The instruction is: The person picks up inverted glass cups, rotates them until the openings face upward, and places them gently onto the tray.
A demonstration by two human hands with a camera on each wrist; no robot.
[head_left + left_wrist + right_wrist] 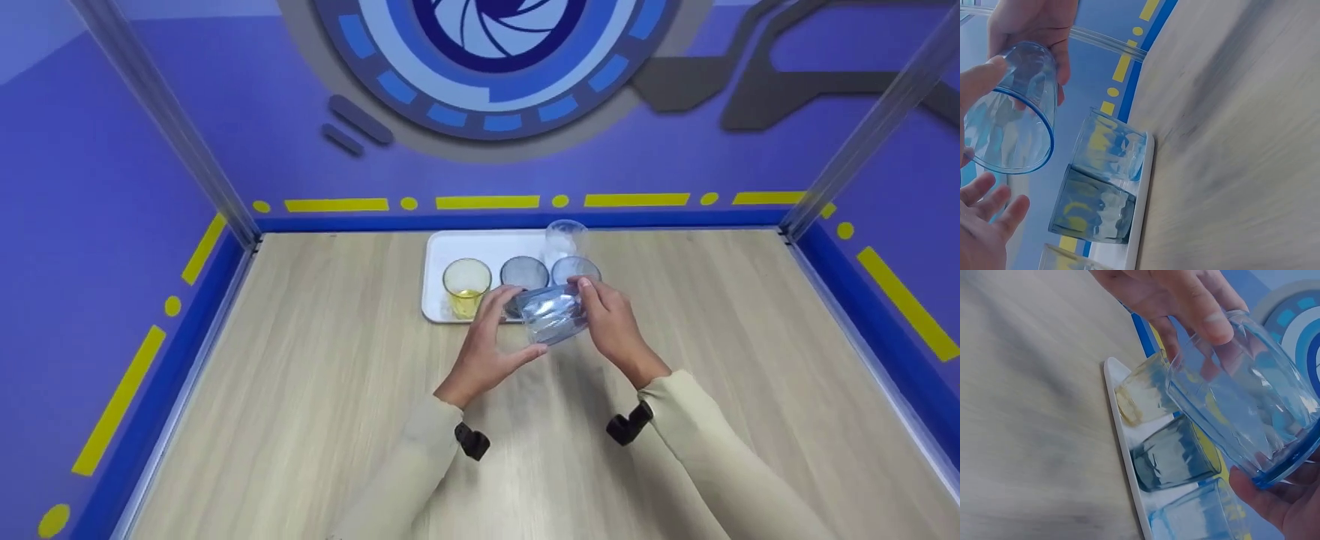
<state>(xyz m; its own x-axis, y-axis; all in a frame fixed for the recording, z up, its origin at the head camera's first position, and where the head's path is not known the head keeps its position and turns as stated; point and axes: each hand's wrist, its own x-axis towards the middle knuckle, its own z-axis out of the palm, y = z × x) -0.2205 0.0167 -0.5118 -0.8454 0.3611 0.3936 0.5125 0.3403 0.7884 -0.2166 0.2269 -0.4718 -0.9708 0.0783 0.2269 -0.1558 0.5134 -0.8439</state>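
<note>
A light blue see-through drinking glass (553,313) is held tilted on its side above the table's near side of the tray. My right hand (616,322) grips it around the thick base, thumb on top. At the rim end, my left hand (487,352) forms a wide C, its thumb and forefinger close at the rim. In the left wrist view, the other left fingers (1002,211) are spread apart from the glass. Behind the hands, a white tray (439,247) bears a yellow glass (466,279), a dark grey-blue glass (523,268) and a light blue glass (577,266).
A clear glass (564,234) stands at the tray's back right. The tray sits near the back edge of the wood-grain table (330,375). Blue printed panels (480,169) wall in the back and both sides, with metal posts (180,142) at the corners.
</note>
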